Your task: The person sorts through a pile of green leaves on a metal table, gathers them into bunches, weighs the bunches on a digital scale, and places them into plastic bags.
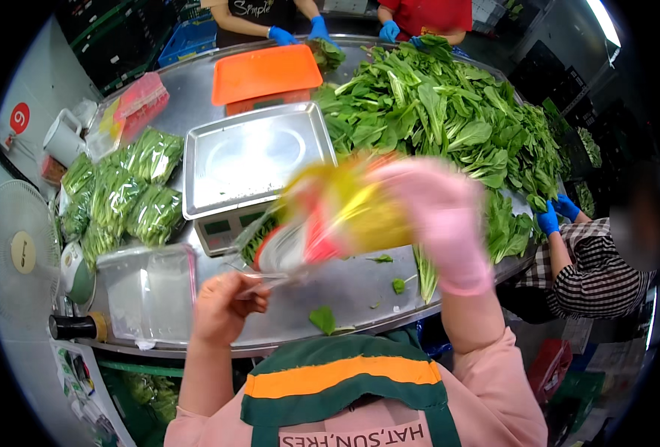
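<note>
My bare left hand (232,304) pinches the edge of a clear plastic bag (246,246) printed in yellow and red. Green leaves show inside the bag near its left end. My right hand (447,223), in a pink glove, is blurred at the bag's right end; its fingers are hard to see. The bag hangs over the steel table (363,302), just in front of a scale with a steel tray (257,151). To the right lies a big heap of leafy greens (441,112). Filled bags of greens (134,184) are piled at the left.
An orange tray (268,72) sits on another scale behind. Flat clear bags (148,293) lie at the front left, beside a black cylinder (72,327) and a fan (21,251). Loose leaves (323,319) lie near the front edge. Several co-workers in blue gloves stand around the table.
</note>
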Demonstrator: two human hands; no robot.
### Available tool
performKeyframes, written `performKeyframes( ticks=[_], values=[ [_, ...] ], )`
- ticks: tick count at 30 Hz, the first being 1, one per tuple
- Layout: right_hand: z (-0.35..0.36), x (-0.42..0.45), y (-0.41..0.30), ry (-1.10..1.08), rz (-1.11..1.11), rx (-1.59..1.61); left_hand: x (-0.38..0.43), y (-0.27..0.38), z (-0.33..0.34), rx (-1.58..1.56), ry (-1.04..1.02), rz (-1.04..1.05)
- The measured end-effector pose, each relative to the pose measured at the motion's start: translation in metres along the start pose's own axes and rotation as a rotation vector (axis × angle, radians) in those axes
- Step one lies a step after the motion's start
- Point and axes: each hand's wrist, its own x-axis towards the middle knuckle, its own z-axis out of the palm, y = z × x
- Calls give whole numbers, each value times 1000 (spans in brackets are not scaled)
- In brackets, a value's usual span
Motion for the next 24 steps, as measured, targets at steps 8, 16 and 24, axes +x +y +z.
performKeyframes(
  ticks=[8,16,24],
  values=[
    [-48,-39,121,-12,448,-314,13,10,0,13,18,47],
    [30,-4,51,-484,-345,-586,25,19,13,142,130,183],
    [57,10,90,-415,-316,-600,56,41,-33,194,111,281]
  ],
)
